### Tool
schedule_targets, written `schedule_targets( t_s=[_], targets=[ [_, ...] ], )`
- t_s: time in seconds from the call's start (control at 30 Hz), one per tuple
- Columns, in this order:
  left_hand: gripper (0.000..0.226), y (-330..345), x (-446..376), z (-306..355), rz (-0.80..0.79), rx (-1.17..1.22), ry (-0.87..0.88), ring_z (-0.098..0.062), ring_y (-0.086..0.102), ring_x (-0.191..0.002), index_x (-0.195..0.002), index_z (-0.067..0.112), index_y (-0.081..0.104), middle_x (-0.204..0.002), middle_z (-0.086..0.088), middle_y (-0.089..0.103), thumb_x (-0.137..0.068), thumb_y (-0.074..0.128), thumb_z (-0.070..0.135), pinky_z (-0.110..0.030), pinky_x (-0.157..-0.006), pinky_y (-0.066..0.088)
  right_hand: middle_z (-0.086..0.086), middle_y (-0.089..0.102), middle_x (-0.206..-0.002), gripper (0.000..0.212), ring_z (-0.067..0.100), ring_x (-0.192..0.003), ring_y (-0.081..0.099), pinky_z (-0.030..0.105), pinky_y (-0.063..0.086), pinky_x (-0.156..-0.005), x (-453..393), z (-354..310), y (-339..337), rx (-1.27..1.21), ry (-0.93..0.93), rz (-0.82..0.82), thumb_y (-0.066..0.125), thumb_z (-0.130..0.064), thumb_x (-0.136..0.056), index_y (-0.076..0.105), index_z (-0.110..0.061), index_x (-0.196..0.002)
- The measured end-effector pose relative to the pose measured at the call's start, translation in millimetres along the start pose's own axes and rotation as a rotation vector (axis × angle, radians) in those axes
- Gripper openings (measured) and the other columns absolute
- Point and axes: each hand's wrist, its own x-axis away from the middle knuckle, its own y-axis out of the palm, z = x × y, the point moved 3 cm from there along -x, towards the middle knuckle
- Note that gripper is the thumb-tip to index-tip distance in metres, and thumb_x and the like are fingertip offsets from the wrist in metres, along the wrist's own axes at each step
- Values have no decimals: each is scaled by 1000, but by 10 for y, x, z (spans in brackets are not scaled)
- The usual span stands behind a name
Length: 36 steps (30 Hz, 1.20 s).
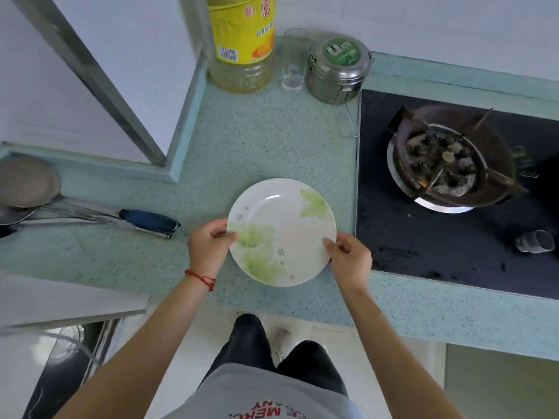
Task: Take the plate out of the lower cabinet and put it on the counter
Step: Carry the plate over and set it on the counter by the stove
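The oil bottle at the back is wearing a yellow label with red Chinese characters and a barcode; I cannot read more. The person's grey shirt is showing red letters, upside down, something like "MERC". The steel tin is carrying a green lid sticker, too blurred to read.

One plate, white with green flowers, is lying over the table, near its front edge. Whether it is fully resting I cannot tell. The left hand is pinching its left rim and the right hand is pinching its right rim, thumbs on top.

One empty glass is standing between bottle and tin. Two long ladles are lying at the left. One gas burner is sitting in the black hob. The table is speckled pale green stone, the walls are white tiles.
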Motion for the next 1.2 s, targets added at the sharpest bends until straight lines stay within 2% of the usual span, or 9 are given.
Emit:
schedule_targets(
  t_s=[0.1, 0.27, 0.33, 0.47, 0.57, 0.8, 0.97, 1.1, 1.2],
  targets=[
    [33, 2, -186, 78, 0, -6, 0, -19, 65, -78, -101, 5, 67, -91, -4, 69, -71, 62, -7, -21, -67, 49, -9, 63, -66, 9, 10, -67, 59, 26, 52, -68, -150, -66, 132, 27, 31, 8, 65, -14, -81, 68, -20, -87],
    [33, 52, -439, 188, 28, -23, -9, -22, 65, -83, -101, 5, 67, -92, -5, 68, -71, 61, -7, -32, -77, 51, -2, 65, -69, 10, 17, -69, 61, 31, 54, -72, -379, -188, 273, 54, 37, 42, 65, -15, -81, 68, -17, -90],
    [33, 82, -515, 234, 38, -44, 4, -21, 65, -82, -101, 6, 67, -93, -7, 69, -71, 61, -6, -30, -77, 50, 3, 68, -73, 9, 15, -69, 60, 26, 52, -69, -464, -216, 306, 71, 32, 53, 65, -16, -81, 68, -18, -89],
    [31, 137, -632, 300, 54, -100, 21, -20, 63, -81, -102, 4, 66, -98, -13, 71, -72, 63, -5, -28, -77, 49, -12, 62, -68, 11, 3, -66, 57, 13, 44, -60, -595, -248, 357, 108, 33, 59, 64, -18, -81, 67, -18, -92],
    [31, 153, -687, 334, 58, -128, 37, -19, 63, -79, -102, 4, 67, -97, -15, 72, -72, 63, -4, -26, -77, 48, -14, 61, -68, 11, -1, -66, 56, 1, 40, -53, -645, -272, 383, 130, 17, 59, 64, -18, -81, 67, -20, -91],
    [31, 133, -790, 387, 34, -201, 52, -17, 62, -76, -99, 5, 68, -93, -15, 73, -69, 69, -1, -22, -74, 44, -17, 59, -68, 6, -2, -66, 54, 9, 40, -57, -721, -325, 397, 163, 12, 52, 63, -16, -82, 66, -20, -86],
    [30, 138, -852, 419, 31, -206, 38, -16, 61, -76, -98, 5, 69, -94, -16, 73, -69, 71, 0, -23, -75, 43, -11, 59, -66, 6, 3, -63, 52, 5, 42, -52, -781, -352, 402, 188, 2, 47, 63, -16, -82, 63, -20, -77],
    [30, 160, -924, 453, 46, -195, 28, -17, 61, -75, -98, 4, 69, -93, -16, 73, -68, 72, 1, -23, -76, 44, -8, 62, -67, 4, 9, -65, 56, 21, 48, -64, -858, -395, 425, 195, 1, 51, 62, -15, -82, 65, -12, -81],
    [30, 186, -991, 480, 50, -170, 23, -17, 62, -75, -97, 3, 69, -94, -17, 72, -68, 72, 1, -23, -74, 45, 11, 68, -77, 10, 25, -75, 59, 35, 53, -71, -924, -442, 451, 198, 8, 56, 62, -15, -82, 63, -6, -81]
  ],
)
